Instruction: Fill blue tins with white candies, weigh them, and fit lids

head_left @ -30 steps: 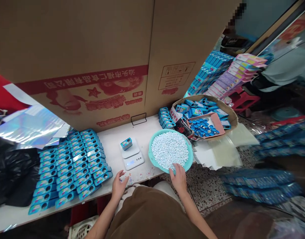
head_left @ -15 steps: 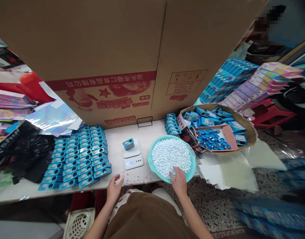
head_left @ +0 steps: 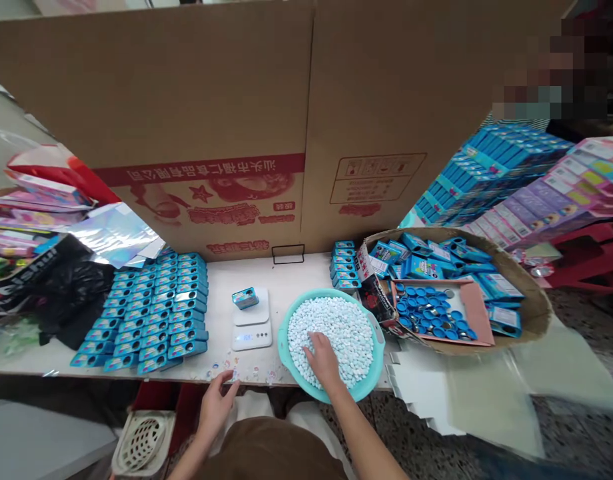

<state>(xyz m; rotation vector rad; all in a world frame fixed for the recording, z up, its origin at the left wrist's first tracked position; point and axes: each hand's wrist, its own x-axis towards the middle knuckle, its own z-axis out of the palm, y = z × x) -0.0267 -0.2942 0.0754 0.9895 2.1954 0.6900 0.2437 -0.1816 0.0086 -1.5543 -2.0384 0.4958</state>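
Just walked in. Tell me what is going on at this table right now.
A person sits at a white table. Their right hand is down in a teal basin of small pale blue candies. Their left hand rests at the table's front edge by some scattered pieces. One small blue box sits on a digital scale, and rows of matching blue boxes lie to the left.

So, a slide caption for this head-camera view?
Right hand in a teal basin of pale pellets; left hand at the table edge.

Bare forearms, no sleeves in view, brown garment at the lap, pale cloth beneath
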